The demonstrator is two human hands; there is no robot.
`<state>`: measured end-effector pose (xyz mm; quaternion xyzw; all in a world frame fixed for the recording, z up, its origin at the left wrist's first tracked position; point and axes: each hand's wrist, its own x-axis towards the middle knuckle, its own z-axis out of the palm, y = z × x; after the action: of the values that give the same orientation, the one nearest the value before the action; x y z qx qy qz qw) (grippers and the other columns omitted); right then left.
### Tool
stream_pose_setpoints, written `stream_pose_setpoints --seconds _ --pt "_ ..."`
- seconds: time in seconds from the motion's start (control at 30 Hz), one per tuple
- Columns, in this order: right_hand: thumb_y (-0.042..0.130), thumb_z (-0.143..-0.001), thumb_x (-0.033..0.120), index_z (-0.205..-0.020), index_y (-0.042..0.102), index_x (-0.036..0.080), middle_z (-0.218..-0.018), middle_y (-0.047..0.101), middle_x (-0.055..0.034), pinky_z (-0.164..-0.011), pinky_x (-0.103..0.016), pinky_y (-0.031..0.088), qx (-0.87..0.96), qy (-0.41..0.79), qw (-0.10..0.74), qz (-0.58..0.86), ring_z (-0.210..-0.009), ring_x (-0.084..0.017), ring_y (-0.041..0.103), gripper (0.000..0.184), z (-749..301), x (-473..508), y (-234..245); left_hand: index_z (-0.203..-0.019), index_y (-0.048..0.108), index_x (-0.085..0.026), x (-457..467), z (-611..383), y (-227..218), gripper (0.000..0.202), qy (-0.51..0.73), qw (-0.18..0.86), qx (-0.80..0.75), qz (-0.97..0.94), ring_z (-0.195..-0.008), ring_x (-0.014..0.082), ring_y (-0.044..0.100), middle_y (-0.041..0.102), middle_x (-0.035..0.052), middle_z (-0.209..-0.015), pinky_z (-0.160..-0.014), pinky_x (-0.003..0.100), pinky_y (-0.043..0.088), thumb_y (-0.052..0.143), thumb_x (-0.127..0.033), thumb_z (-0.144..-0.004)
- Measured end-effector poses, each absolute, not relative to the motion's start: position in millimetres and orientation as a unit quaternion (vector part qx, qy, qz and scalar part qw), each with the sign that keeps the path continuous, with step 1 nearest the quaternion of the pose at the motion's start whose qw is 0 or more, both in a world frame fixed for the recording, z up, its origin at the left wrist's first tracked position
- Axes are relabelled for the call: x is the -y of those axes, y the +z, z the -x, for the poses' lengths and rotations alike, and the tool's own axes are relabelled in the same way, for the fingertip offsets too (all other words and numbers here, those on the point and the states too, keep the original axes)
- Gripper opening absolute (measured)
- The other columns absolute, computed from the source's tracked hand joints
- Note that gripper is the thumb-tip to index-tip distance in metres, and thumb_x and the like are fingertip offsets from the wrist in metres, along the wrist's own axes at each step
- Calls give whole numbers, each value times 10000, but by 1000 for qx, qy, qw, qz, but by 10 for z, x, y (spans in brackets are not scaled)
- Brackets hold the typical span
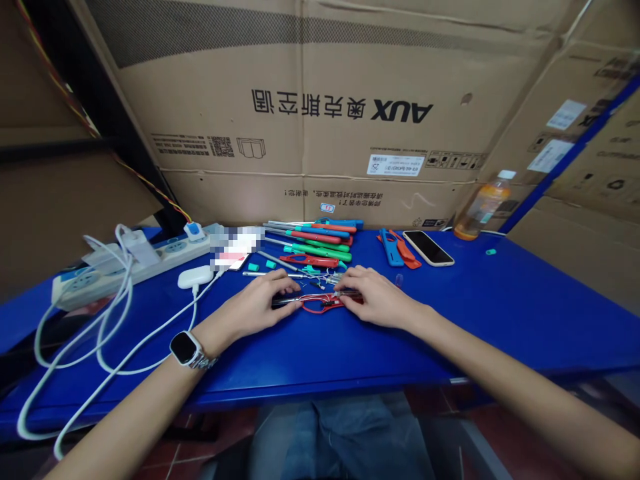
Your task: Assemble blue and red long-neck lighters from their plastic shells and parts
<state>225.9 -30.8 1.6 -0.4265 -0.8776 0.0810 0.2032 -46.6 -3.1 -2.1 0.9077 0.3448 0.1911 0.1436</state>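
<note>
A long-necked lighter with an opened red handle shell (315, 308) lies at the table's middle, thin wires showing in it. My left hand (265, 297), a watch on its wrist, pinches the dark metal tube (285, 301) at the left end. On the right, the fingers of my right hand (373, 295) are closed on the red handle; their tips hide part of it. Just behind the hands lie small loose parts (316, 284) and a silver tube (265, 274). Farther back is a pile of lighters (320, 233) with red, blue and green handles.
Blue and red shell pieces (390, 248) lie beside a phone (429, 248) at right. A bottle (485, 205) stands behind it. White cables (131, 293) and a power strip (150, 267) take up the left. A cardboard wall (325, 153) rises behind the blue table (475, 300).
</note>
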Motion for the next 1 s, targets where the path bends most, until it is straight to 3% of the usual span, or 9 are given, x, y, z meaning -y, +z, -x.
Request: stream_pose_setpoints --seconds 0.07,0.2,0.53,1.0 --pt "588 -882 161 -1008 693 190 -978 687 -75 -819 -392 483 876 97 212 423 -918 -217 608 167 -2257 290 -6 -1136 670 -201 44 417 -33 299 188 144 -340 -910 -939 217 618 624 69 -1034 -836 326 497 530 -393 -955" --pt "614 -858 120 -953 688 185 -945 691 -64 -829 -369 500 868 119 229 423 -936 -212 603 137 -2262 275 -14 -1091 686 -208 39 362 -69 256 180 153 -318 -918 -980 217 612 626 69 -1038 -882 335 489 484 -326 -986" --pt "587 -902 131 -984 698 190 -961 673 -61 -847 -364 502 870 130 251 403 -941 -199 602 151 -2311 326 -45 -1067 696 -201 71 393 -74 293 207 116 -281 -930 -934 190 611 610 77 -1030 -835 300 505 419 -283 -1014" --pt "556 -942 170 -1041 698 185 -1011 676 -72 -888 -375 494 874 123 281 378 -970 -201 595 174 -2319 346 -126 -1076 700 -194 86 426 -71 303 176 22 -253 -951 -921 193 607 610 85 -1028 -869 337 518 410 -249 -1005"
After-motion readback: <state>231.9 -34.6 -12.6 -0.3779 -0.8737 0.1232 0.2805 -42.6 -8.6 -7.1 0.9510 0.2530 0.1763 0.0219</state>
